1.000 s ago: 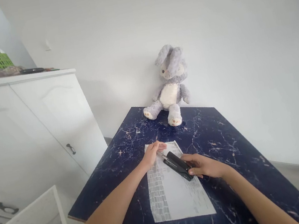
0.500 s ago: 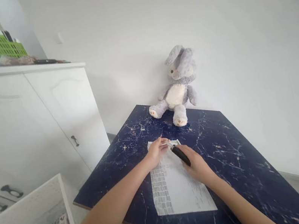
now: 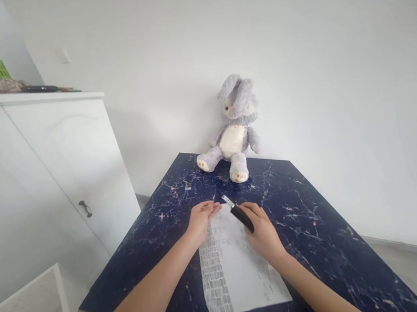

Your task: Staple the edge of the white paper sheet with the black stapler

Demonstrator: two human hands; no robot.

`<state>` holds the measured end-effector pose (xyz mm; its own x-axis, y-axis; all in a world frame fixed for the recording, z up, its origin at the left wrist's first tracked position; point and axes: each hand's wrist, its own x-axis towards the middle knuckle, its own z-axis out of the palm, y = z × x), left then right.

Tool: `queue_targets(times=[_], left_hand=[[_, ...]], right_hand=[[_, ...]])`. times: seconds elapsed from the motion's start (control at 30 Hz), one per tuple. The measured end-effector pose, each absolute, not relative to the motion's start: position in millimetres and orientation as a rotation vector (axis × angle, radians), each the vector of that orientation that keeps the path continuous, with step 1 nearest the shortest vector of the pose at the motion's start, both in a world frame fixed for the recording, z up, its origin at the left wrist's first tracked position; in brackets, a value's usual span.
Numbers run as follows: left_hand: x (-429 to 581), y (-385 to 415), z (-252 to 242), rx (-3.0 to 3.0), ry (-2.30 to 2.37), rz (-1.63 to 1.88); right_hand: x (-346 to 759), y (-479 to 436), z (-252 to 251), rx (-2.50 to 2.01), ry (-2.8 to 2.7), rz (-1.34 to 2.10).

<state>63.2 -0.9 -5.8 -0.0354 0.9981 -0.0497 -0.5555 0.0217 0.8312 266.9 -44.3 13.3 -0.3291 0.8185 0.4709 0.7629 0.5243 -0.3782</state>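
My right hand (image 3: 260, 227) is wrapped round a black stapler (image 3: 242, 217) with a silver metal end, which points away from me past the top edge of a sheet of paper (image 3: 245, 277). The sheet lies on the table, with rows of grey hatched blocks down its left side and fainter marks at the right. My left hand (image 3: 202, 218) grips the sheet's upper left corner, its fingers pointing right towards the stapler's tip. That corner is hidden under the hand. The stapler's metal end is apart from my left fingers.
A grey plush rabbit (image 3: 235, 141) sits at the back of the dark blue marbled table (image 3: 310, 235), against the wall. A small silvery piece (image 3: 187, 187) lies left of it. White cabinets (image 3: 79, 145) and an open white drawer (image 3: 64, 308) stand at the left.
The view has shifted, so the scene sits further left. My right hand has drawn the stapler's metal end away from my left fingers and the paper's top edge.
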Motion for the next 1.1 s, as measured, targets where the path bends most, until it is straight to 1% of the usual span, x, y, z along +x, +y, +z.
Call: queue_targets(times=[0.1,0.17,0.2,0.33,0.47,0.6,0.73,0.8,0.9,0.93,1.0,1.1], left_hand=[[56.0,-3.5,9.3,0.861,0.851,1.547],[57.1,-9.3,19.7,0.994,0.780,1.479],[59.6,-13.3,24.2,1.046,0.745,1.435],[74.5,-30.2,33.6,1.200,0.666,1.253],[85.2,-39.4,28.7,1.321,0.638,1.122],[89.3,-44.6,25.3,1.379,0.575,1.086],[89.5,-45.4,30.4,1.434,0.559,1.090],[82.9,-38.5,29.8,1.467,0.624,1.192],[59.5,-19.7,17.8,1.638,1.012,1.378],[50.1,-12.9,10.8,1.738,1.169,1.352],[34.3,-1.3,-5.5,1.926,1.351,1.170],[28.5,5.4,-26.8,2.131,1.335,0.929]], right_hand=[[267.0,-41.6,11.0,-1.336,-2.111,0.469],[267.5,-42.9,11.7,-1.352,-2.154,0.585],[268.1,-44.5,13.5,-1.347,-2.158,0.583],[271.2,-53.8,28.3,-1.171,-2.046,0.345],[271.6,-58.9,36.9,-0.886,-2.130,0.199],[272.2,-57.5,29.0,-0.832,-2.109,0.086],[275.3,-55.0,21.4,-0.829,-2.069,0.070],[281.6,-49.7,20.6,-0.862,-2.051,0.082],[306.9,-29.7,18.0,-1.046,-2.003,0.062],[320.2,-20.1,15.0,-1.138,-1.974,0.037],[351.1,1.0,4.6,-1.328,-1.924,-0.010],[392.5,27.7,-16.4,-1.543,-1.910,0.032]])
